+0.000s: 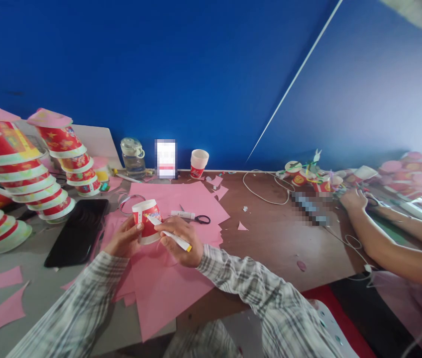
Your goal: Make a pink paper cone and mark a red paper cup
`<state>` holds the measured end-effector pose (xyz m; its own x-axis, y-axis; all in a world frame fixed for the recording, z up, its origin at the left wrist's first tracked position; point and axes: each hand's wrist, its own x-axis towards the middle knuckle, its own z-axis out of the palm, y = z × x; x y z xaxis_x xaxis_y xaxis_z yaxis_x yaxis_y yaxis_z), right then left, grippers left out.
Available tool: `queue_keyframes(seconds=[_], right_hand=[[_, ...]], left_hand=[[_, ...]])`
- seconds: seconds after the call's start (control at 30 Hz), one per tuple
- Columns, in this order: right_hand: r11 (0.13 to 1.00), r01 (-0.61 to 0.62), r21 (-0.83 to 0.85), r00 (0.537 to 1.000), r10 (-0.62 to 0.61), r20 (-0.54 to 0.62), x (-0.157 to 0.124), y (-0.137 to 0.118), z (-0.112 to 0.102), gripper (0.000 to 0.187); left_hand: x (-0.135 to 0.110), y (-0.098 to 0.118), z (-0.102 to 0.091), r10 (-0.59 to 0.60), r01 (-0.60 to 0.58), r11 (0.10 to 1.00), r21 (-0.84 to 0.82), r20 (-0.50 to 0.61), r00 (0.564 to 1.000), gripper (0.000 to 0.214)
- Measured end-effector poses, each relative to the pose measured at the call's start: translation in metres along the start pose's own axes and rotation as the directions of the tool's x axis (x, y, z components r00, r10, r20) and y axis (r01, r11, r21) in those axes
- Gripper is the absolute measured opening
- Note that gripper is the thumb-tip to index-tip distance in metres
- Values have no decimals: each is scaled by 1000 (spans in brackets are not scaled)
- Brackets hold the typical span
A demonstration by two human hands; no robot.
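Note:
My left hand (128,237) is closed round the lower left side of a red and white paper cup (147,233), which leans slightly over the pink paper sheets. A white marker pen (173,237) with a yellow end is gripped in my right hand (184,238). Its tip points at the printed red side of the cup; whether it touches I cannot tell. Just beyond my right hand, a white glue stick (183,215) and black-handled scissors (202,219) lie on the pink paper (181,293).
Stacks of paper cups (76,163) with pink tops stand at left, beside a black phone (78,233). A water bottle (133,158), a lit screen (166,161) and another cup (198,164) line the blue wall. At right are a white cable (248,186) and a co-worker's arms (393,238).

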<state>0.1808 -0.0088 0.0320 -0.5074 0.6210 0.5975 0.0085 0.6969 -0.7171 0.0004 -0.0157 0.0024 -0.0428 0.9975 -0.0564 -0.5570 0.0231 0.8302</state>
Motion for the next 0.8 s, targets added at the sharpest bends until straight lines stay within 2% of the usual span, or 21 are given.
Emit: queue_keyframes(seconds=[0.17,0.37,0.53,0.67,0.8], right_hand=[[1000,-20,-24,1000,20,-14,0,-1,1,24],[998,-55,-31,993,52,-102,-1,1,0,22],[991,-112,77,981,123,-149,-1,0,-1,22],[987,-114,114,981,130,-144,-1,-2,-1,22],[995,-77,67,991,84,-106,1,-3,-1,22]], left_hand=[[0,-1,0,7,-7,1000,12,-13,1000,49],[0,-1,-3,-9,9,1000,-7,-10,1000,50],[2,-3,-7,20,-19,999,-44,24,1000,48],[1,-3,-5,25,-23,999,-42,45,999,48],[-1,-1,-1,2,-2,1000,-18,36,999,47]])
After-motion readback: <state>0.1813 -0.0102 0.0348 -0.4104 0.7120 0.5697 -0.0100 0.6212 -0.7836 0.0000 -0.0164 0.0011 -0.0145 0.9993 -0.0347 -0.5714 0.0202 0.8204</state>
